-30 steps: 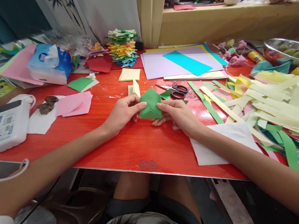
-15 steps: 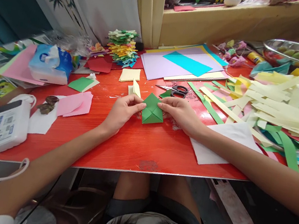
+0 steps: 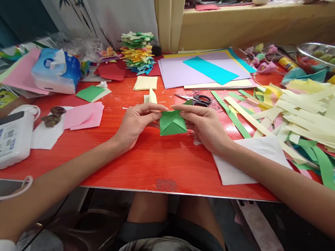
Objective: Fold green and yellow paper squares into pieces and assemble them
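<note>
A folded green paper rests on the red table between both hands. My left hand pinches its upper left corner with thumb and forefinger. From the right, my right hand pinches the top edge, fingers pressed together. Black-handled scissors lie just beyond the paper. A small yellow folded piece stands behind my left hand.
A pile of yellow, green and blue paper strips covers the right side. Lilac and cyan sheets lie at the back, beside a stack of folded coloured pieces. A tissue pack, pink papers and a white power bank sit left. A white sheet lies under my right forearm.
Both hands have shifted their pinch up to the top edge of the green paper, and the paper has been folded flatter and turned slightly on the table.
</note>
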A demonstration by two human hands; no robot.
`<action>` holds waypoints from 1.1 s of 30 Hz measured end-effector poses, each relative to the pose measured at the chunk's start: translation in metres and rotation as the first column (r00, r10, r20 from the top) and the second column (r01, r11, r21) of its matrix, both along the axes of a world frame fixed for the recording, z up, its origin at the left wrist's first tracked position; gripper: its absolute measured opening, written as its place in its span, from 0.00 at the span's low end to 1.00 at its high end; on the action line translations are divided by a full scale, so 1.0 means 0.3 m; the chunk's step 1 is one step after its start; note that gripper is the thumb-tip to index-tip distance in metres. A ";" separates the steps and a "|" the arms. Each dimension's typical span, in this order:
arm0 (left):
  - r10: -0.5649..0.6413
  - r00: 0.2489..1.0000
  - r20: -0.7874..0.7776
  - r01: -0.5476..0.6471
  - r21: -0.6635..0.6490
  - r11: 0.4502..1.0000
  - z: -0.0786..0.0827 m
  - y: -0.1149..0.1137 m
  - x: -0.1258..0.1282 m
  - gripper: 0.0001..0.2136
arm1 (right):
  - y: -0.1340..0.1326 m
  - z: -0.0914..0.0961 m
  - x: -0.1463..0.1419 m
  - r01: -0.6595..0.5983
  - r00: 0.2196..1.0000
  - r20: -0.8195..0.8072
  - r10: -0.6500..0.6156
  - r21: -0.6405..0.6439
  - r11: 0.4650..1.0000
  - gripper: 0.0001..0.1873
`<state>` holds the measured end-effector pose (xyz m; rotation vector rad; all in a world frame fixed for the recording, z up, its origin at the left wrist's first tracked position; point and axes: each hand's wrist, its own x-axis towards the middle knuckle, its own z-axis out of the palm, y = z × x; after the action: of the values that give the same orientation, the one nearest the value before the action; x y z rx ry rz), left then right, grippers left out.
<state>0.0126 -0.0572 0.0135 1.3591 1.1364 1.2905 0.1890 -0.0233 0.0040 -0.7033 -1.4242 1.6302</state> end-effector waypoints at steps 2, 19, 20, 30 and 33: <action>-0.023 0.999 0.022 0.024 -0.005 1.000 0.001 -0.001 0.000 0.06 | 0.001 -0.002 0.001 -0.006 1.000 -0.006 0.006 0.012 1.000 0.12; -0.063 0.985 -0.163 0.076 0.075 0.994 -0.010 -0.008 0.010 0.06 | -0.008 0.012 -0.008 -0.019 0.991 0.130 0.014 0.039 0.999 0.13; -0.065 0.982 -0.179 0.081 0.083 0.993 -0.012 -0.008 0.009 0.06 | -0.008 0.012 -0.007 -0.027 0.989 0.146 0.020 0.045 0.999 0.13; 0.050 0.932 -0.359 0.031 0.216 0.976 -0.010 -0.015 0.005 0.08 | 0.002 -0.005 -0.006 -0.055 0.991 0.125 0.051 0.029 0.998 0.13; 0.084 0.911 -0.403 0.020 0.248 0.969 -0.008 -0.018 0.003 0.10 | 0.000 -0.002 -0.003 -0.057 0.980 0.192 0.044 0.064 0.996 0.12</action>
<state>0.0136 -0.0627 0.0112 1.8702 1.3138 1.2312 0.1882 -0.0232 0.0034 -0.8067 -1.6393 1.5782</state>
